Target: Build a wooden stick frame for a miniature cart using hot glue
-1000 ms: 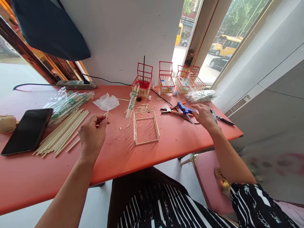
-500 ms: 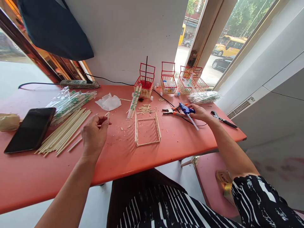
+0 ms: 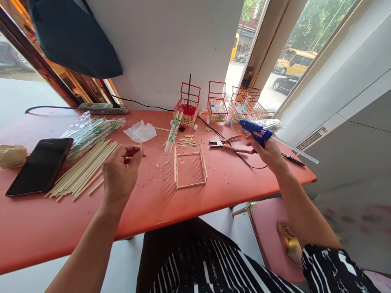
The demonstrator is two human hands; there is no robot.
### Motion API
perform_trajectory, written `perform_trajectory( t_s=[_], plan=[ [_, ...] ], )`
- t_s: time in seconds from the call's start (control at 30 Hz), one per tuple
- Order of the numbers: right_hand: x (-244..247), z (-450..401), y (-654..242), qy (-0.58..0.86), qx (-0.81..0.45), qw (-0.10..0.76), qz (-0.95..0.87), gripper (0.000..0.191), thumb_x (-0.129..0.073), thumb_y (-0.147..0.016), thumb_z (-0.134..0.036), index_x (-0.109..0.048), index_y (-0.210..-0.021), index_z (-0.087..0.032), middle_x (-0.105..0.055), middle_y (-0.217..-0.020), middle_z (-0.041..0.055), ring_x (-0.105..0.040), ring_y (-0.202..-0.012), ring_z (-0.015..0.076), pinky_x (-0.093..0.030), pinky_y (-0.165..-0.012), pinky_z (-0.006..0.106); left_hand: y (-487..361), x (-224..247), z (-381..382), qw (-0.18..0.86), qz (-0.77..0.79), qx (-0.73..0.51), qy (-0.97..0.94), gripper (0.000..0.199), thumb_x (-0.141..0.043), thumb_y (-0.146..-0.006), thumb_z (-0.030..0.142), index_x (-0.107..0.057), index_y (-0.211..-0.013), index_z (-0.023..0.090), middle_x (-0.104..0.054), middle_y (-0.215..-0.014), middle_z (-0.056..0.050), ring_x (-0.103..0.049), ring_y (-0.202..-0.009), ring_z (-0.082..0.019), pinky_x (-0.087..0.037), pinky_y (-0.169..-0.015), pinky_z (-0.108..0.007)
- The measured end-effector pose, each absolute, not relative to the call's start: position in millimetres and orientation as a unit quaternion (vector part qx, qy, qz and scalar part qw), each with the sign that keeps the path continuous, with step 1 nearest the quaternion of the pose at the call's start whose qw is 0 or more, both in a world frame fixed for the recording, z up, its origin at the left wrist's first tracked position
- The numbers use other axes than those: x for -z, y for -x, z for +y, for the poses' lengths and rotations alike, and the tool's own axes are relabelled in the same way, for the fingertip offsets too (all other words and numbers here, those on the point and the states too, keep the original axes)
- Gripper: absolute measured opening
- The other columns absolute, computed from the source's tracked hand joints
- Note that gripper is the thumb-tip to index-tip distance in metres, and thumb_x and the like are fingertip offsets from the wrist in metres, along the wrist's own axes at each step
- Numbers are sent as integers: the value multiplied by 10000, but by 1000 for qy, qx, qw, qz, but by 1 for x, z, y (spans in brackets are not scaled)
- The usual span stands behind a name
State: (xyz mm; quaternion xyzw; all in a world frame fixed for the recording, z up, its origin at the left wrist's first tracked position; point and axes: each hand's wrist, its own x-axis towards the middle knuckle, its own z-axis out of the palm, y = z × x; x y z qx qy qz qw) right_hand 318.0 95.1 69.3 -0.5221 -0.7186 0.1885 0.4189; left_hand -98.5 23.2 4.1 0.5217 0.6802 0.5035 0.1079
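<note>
Tan sticks [image 3: 81,171] lie loose at my left on the red bench [image 3: 146,211], fanned beside a black phone [image 3: 39,167]; behind them is a clear packet [image 3: 96,132] of wrapped sticks, its green print too small to read. A crumpled white sheet [image 3: 140,131] lies farther right. My left grip [image 3: 120,167] is pinched shut on a short stick [image 3: 141,145], over the bench; its visible end points up, its long axis near upright.

Next, wrapped sticks [image 3: 173,132] with green lettering I cannot make out slant away from me, leaning toward a red and tan basket [image 3: 187,116]. The stick frame [image 3: 191,185] sits on the bench between my hands, touched by neither, its longer sides running away from me and short posts standing along them. Cut pieces [image 3: 185,141] are scattered just behind it.

Orange-handled pliers [image 3: 236,149] lie to the right, jaws facing left. My right grip [image 3: 269,152] is closed round the handle of a blue glue gun [image 3: 255,131], raised above the bench; its nozzle points left and away from me, and a clear glue stick [image 3: 299,151] slopes out the back, rightward and toward me. Below, a box [image 3: 285,230] reads "LUC", the rest cut off by my forearm.
</note>
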Motion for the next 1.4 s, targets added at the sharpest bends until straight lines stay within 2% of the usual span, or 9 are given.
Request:
perform_trajectory(
  t_s=[0.1, 0.2, 0.33, 0.57, 0.8, 1.1, 1.2, 1.33, 1.4],
  plan=[
    [-70, 57, -296, 484, -269, 396, -732, 387, -615, -945, -505, -703, -1112, -167, -728, -936, 83, -659, -717, 179, -550, -604, 299, 76, -14, 12, 160, 626, -536, -544, 252, -637, -835, 416, -676, -961, 201, -723, -844, -12, -645, -711, -144, -509, -704, -262],
    [-65, 25, -274, 419, -359, 406, -728, 356, -603, -960, -491, -670, -1106, -173, -716, -1067, 116, -678, -792, 191, -534, -560, 279, 52, -20, -1, 242, 599, -537, -543, 310, -680, -791, 460, -719, -977, 215, -740, -832, -13, -680, -733, -163, -542, -712, -279],
    [-56, 2, -250, 386, -432, 386, -718, 359, -587, -968, -514, -658, -1050, -171, -700, -985, 109, -635, -730, 166, -505, -516, 261, 35, -25, -13, 299, 587, -538, -526, 381, -723, -742, 506, -747, -1004, 230, -770, -891, -31, -709, -787, -191, -570, -753, -311],
    [-43, -17, -237, 397, -471, 387, -686, 394, -555, -977, -564, -651, -1003, -182, -653, -886, 78, -580, -678, 150, -488, -526, 262, 26, -27, -31, 242, 616, -528, -532, 240, -714, -752, 493, -752, -856, 280, -750, -794, 3, -669, -688, -171, -540, -677, -288],
    [-21, -34, -243, 418, -456, 363, -697, 414, -542, -981, -570, -665, -986, -174, -609, -747, 33, -509, -572, 120, -443, -502, 253, 17, -23, -44, 197, 598, -516, -581, 192, -659, -829, 470, -750, -849, 301, -731, -784, 8, -622, -669, -167, -516, -660, -288],
    [-22, -31, -243, 404, -470, 375, -690, 413, -540, -988, -563, -659, -965, -168, -516, -642, -9, -441, -520, 105, -383, -471, 246, 16, -24, -44, 188, 603, -506, -587, 208, -640, -846, 460, -756, -865, 288, -733, -800, 1, -604, -683, -169, -496, -673, -289],
    [-26, -32, -241, 413, -472, 369, -686, 426, -553, -970, -587, -646, -929, -173, -523, -656, -3, -448, -532, 107, -383, -473, 245, 15, -23, -45, 184, 595, -509, -594, 191, -645, -858, 447, -755, -873, 291, -716, -784, 9, -600, -688, -165, -485, -687, -289],
    [-33, -34, -238, 423, -476, 357, -683, 440, -558, -957, -601, -647, -918, -172, -594, -768, 38, -468, -564, 110, -394, -487, 251, 15, -22, -45, 177, 590, -509, -601, 182, -647, -867, 441, -752, -871, 292, -700, -769, 15, -596, -684, -163, -482, -688, -288],
    [-34, -34, -238, 423, -477, 351, -686, 433, -551, -965, -591, -644, -906, -173, -559, -716, 19, -455, -558, 112, -382, -487, 250, 15, -23, -45, 176, 587, -511, -603, 171, -649, -872, 430, -750, -874, 292, -696, -770, 17, -598, -690, -163, -481, -688, -284]
  ],
)
